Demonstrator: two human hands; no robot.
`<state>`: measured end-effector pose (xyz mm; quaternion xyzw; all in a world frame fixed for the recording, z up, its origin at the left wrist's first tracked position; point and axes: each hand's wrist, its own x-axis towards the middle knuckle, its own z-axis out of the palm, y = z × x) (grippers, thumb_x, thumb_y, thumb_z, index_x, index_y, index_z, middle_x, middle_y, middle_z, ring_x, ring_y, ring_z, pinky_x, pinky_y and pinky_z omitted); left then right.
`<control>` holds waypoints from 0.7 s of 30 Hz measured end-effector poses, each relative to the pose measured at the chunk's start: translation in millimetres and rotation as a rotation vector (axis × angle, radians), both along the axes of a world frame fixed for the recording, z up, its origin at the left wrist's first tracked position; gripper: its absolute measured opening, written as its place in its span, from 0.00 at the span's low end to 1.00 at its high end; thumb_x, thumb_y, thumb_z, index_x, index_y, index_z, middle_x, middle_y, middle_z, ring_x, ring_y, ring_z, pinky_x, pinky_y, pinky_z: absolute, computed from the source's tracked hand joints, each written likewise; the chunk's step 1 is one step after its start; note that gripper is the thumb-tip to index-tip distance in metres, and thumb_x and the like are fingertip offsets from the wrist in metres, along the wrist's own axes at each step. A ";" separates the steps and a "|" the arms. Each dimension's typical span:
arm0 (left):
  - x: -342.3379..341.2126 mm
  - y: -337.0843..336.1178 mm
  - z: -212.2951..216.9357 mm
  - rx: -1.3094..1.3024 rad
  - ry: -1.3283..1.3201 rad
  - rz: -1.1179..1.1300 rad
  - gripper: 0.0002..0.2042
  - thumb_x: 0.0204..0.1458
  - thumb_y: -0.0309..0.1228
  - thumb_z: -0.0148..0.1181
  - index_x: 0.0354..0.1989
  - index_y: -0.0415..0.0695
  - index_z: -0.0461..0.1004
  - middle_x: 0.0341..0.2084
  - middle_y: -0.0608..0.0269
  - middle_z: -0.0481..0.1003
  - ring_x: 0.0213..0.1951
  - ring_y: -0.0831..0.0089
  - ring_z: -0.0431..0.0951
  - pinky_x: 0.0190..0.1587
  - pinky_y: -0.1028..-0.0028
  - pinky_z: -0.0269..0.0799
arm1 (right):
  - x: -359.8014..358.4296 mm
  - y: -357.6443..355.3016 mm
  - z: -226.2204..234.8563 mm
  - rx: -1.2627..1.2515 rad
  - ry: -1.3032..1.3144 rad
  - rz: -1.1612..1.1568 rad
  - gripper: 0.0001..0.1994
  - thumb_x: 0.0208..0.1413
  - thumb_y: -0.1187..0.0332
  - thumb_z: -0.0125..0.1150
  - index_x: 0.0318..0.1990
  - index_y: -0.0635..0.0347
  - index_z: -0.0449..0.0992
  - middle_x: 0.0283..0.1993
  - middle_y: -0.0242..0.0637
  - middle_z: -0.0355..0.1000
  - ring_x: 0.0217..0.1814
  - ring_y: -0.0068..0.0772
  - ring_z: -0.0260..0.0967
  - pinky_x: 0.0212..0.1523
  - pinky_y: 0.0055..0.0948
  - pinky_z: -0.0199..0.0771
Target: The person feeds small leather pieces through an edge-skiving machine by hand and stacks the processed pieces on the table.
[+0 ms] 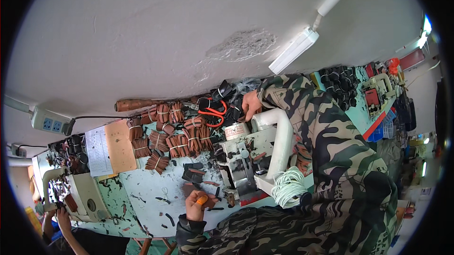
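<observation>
My left hand is closed at the near edge of the bench, with an orange cover on one finger. It pinches a flat brown leather piece. Beyond the machine, my right hand has its fingers curled down against a bundle of black strips; the fingertips are partly hidden. Between the hands stands a white bench machine with a curved arm and a dark metal plate. A coil of white cord hangs at its near end. Orange-handled scissors lie left of my right hand.
Tied bundles of brown strips crowd the back of the bench, beside a written sheet and a cardboard piece. Dark scraps litter the bench top. At far left, another person's hands work at a second machine.
</observation>
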<state>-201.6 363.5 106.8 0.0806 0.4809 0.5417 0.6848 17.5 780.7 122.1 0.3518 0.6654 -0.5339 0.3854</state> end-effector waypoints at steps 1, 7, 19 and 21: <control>10.6 -2.1 0.0 -0.006 0.006 0.000 0.01 0.53 0.24 0.49 0.32 0.40 0.65 0.29 0.47 0.74 0.28 0.60 0.77 0.35 0.64 0.76 | -7.7 -14.5 26.2 0.086 -0.108 0.043 0.09 0.41 0.66 0.68 0.29 0.61 0.80 0.25 0.35 0.75 0.30 0.25 0.73 0.29 0.24 0.74; 77.4 -13.6 8.0 -0.078 -0.029 -0.013 0.03 0.53 0.26 0.50 0.32 0.41 0.65 0.28 0.47 0.74 0.27 0.58 0.77 0.34 0.63 0.76 | -1.9 -27.6 32.8 0.176 0.078 0.147 0.10 0.42 0.64 0.66 0.28 0.61 0.80 0.25 0.35 0.75 0.29 0.25 0.73 0.28 0.25 0.74; 170.1 -23.2 -0.4 -0.145 -0.016 0.041 0.07 0.51 0.28 0.55 0.35 0.41 0.64 0.28 0.50 0.73 0.28 0.57 0.77 0.34 0.58 0.77 | 123.3 18.2 25.2 0.441 0.342 0.261 0.12 0.42 0.61 0.62 0.28 0.61 0.79 0.25 0.36 0.76 0.26 0.25 0.75 0.27 0.26 0.74; 184.7 -46.6 11.8 -0.094 0.123 0.101 0.11 0.50 0.32 0.58 0.34 0.41 0.64 0.25 0.52 0.73 0.24 0.63 0.76 0.28 0.67 0.75 | 126.0 -9.7 57.9 0.325 0.412 0.028 0.08 0.41 0.67 0.57 0.22 0.61 0.77 0.20 0.34 0.75 0.23 0.26 0.74 0.24 0.26 0.73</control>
